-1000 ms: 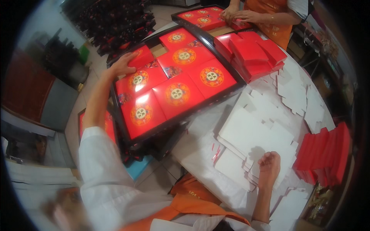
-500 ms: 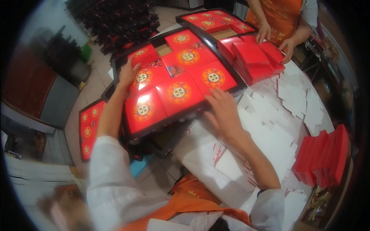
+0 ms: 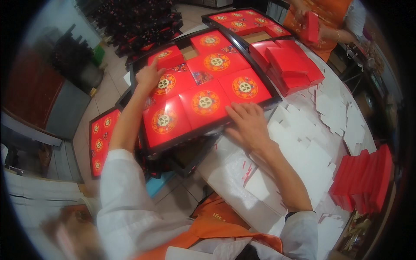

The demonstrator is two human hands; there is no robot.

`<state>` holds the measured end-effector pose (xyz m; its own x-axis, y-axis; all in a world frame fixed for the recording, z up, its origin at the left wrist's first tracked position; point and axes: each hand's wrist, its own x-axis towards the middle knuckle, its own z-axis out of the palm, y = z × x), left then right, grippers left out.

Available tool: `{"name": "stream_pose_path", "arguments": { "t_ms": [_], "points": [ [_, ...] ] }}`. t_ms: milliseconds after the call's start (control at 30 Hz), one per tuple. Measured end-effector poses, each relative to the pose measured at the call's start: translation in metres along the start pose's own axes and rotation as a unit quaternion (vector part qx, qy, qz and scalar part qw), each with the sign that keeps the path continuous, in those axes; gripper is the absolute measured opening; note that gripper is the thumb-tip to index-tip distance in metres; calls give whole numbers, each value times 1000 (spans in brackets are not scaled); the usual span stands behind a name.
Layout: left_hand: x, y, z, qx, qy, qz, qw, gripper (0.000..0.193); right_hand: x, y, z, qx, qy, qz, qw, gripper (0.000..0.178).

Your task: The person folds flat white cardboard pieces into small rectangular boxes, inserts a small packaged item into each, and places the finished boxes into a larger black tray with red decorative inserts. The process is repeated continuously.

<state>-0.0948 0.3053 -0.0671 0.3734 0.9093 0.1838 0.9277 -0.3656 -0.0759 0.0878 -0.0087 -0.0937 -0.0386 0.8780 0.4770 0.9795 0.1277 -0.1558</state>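
Note:
A black-edged tray (image 3: 271,100) in front of me holds several flat red boxes with round orange-and-cream designs. Near its far left corner a red box (image 3: 168,58) sits higher than the others, beside a gap that shows the brown tray bottom. My left hand (image 3: 149,79) reaches over the tray's left side. Its index finger points out at that raised box, and the other fingers are partly hidden. At the near right edge my right hand (image 3: 248,125) rests with its fingers stretched over the rim and the corner of a red box (image 3: 204,103). Neither hand appears to hold anything.
Red boxes (image 3: 288,60) are piled right of the tray. Across the table a co-worker's hands hold a red box (image 3: 311,28) near another filled tray (image 3: 249,19). White cardboard pieces (image 3: 299,151) cover the table; red flat boxes (image 3: 362,177) stand at right.
My left hand has shifted slightly, with its index finger now stretched out beside the raised box. My right hand stays at the rim. The co-worker has lifted a red box from the pile.

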Motion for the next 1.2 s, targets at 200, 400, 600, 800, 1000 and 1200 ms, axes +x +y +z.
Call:
{"name": "stream_pose_path", "arguments": {
  "t_ms": [200, 400, 600, 800, 1000, 1200],
  "points": [
    [26, 22, 13, 19, 99, 76, 992, 64, -1, 0, 4, 60, 37, -15, 997, 43],
    [26, 43, 24, -28, 121, 30, 992, 63, -6, 0, 9, 92, 57, -7, 994, 35],
    [27, 41, 21, -128, 56, -25, 990, 68, -6, 0, 11, 101, 58, -2, 993, 34],
    [29, 17, -3, -175, -28, -77, 981, 83, -6, -5, 8, 121, 50, 10, 991, 32],
    [56, 2, 6, -470, -166, -115, 859, 87, -12, -1, 4, 113, 43, 23, 992, 32],
    [112, -59, 72, -716, -238, -207, 623, 55, -6, -8, 5, 124, 59, 3, 991, 33]
  ]
}}
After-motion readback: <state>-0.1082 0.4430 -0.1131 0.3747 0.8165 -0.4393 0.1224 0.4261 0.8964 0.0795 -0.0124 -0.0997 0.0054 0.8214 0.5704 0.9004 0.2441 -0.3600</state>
